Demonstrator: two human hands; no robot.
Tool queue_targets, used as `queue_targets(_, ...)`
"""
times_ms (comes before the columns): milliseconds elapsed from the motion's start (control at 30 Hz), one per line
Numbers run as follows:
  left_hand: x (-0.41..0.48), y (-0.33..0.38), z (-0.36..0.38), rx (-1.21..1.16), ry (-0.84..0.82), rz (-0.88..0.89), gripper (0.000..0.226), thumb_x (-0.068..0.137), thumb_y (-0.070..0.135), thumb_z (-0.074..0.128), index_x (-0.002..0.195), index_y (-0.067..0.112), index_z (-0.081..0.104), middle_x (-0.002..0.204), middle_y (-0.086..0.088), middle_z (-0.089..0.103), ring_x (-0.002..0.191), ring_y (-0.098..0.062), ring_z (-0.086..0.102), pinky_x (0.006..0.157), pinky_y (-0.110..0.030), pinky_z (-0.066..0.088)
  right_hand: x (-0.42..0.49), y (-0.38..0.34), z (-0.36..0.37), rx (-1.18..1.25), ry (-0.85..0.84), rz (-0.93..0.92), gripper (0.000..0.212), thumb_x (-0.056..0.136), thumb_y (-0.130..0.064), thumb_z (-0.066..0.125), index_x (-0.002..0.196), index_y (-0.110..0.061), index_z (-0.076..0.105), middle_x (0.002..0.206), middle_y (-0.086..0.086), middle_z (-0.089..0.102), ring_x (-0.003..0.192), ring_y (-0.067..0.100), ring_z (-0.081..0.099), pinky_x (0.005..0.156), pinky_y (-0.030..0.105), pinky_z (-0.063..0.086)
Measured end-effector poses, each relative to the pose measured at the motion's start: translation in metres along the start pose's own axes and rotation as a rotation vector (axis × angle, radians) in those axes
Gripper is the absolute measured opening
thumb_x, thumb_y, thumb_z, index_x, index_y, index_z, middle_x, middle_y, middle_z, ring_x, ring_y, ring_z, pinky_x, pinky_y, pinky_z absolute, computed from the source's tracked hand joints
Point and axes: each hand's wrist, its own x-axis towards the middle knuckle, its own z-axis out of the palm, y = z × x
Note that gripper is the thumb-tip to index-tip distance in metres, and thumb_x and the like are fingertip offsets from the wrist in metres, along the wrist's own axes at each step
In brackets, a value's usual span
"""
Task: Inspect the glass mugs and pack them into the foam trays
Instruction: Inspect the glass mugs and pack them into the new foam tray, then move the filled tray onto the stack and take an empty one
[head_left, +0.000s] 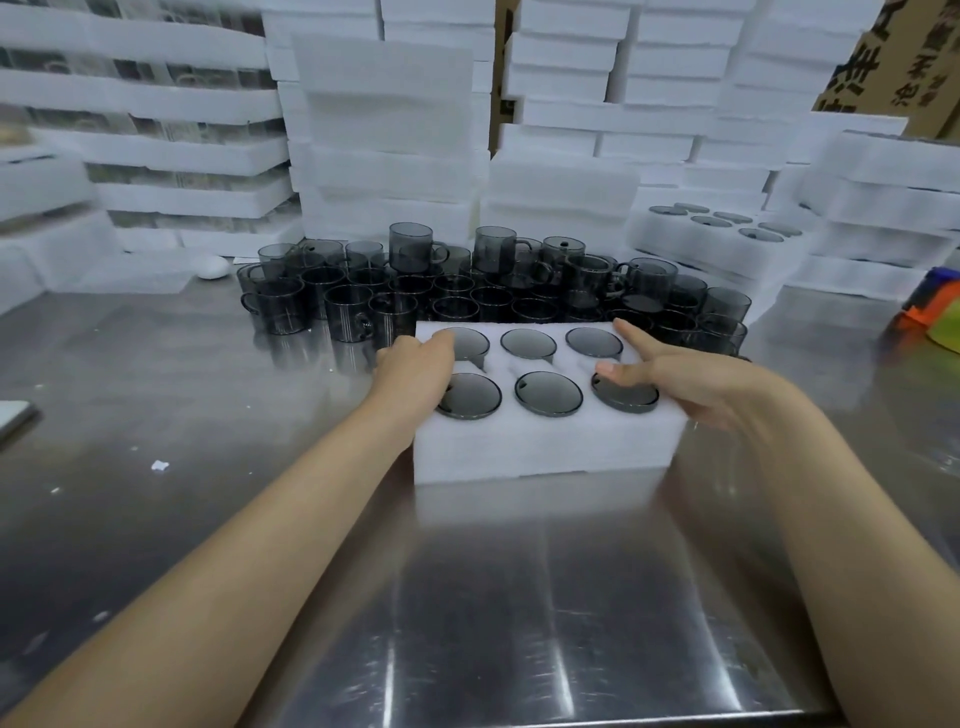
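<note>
A white foam tray (540, 447) sits on the steel table in front of me, its round holes filled with several dark glass mugs (548, 393) bottom up. My left hand (415, 369) grips the tray's left edge, fingers curled over the top. On the tray's right edge, my right hand (670, 376) holds it with the thumb on top and the forefinger stretched along the far corner. Behind the tray stands a crowd of loose smoky glass mugs (410, 247), some stacked two high.
Stacks of white foam trays (395, 156) wall in the back and both sides. A filled tray (722, 228) lies at the right rear. A cardboard box (904, 57) stands top right, coloured objects (935, 306) at the right edge, a white lump (210, 266) at left rear.
</note>
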Motion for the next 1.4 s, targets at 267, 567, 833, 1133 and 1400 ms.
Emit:
queue_targets(267,-0.006,0.003,-0.011,-0.233,-0.138,-0.087,0.056,0.074,0.038,0.062,0.121,0.008,0.06,0.116,-0.016,0.064,0.097,-0.034,0.066,0.087,-0.045,0.055,-0.005,0.003,-0.003,-0.022,-0.006,-0.021,0.095,0.071,-0.05,0.076,0.149,-0.036,0.024,0.147,-0.015,0.039,0.126,0.012,0.049,0.107,0.039,0.04)
queue_targets(567,-0.005,0.015,-0.034,-0.627,-0.143,0.061,0.052,0.083,0.018,0.066,0.129,0.002,0.048,0.117,-0.022,0.062,0.101,-0.04,0.064,0.088,-0.051,0.053,-0.024,-0.011,0.003,0.243,-0.047,-0.477,0.039,0.091,-0.029,0.06,0.128,-0.042,0.055,0.126,-0.012,0.063,0.114,0.012,0.062,0.08,0.022,0.054)
queue_targets(833,-0.007,0.011,-0.034,-0.825,-0.456,0.093,0.021,0.084,0.044,0.065,0.086,0.028,0.078,0.106,-0.007,0.073,0.094,-0.025,0.071,0.068,-0.041,0.059,-0.025,-0.021,0.01,0.519,0.228,-0.589,0.045,0.086,-0.021,0.069,0.13,-0.027,0.059,0.121,-0.001,0.067,0.109,0.02,0.066,0.084,0.036,0.056)
queue_targets(1133,-0.004,-0.003,-0.017,-0.836,-0.35,0.008,0.011,0.084,0.023,0.063,0.093,0.018,0.067,0.076,0.003,0.07,0.058,-0.009,0.063,0.037,-0.016,0.045,-0.021,-0.018,0.025,0.225,0.697,-0.741,0.034,0.096,-0.025,0.047,0.128,-0.019,0.059,0.129,-0.004,0.06,0.12,0.007,0.054,0.103,0.028,0.043)
queue_targets(1400,-0.011,0.005,-0.017,-0.939,-0.22,0.067,0.007,0.082,0.027,0.063,0.082,0.02,0.065,0.064,0.007,0.062,0.044,-0.006,0.05,0.03,-0.013,0.027,-0.017,-0.014,0.018,-0.679,0.676,-1.058,0.044,0.079,-0.032,0.076,0.117,-0.015,0.063,0.15,-0.001,0.025,0.134,0.024,0.027,0.109,0.01,0.012)
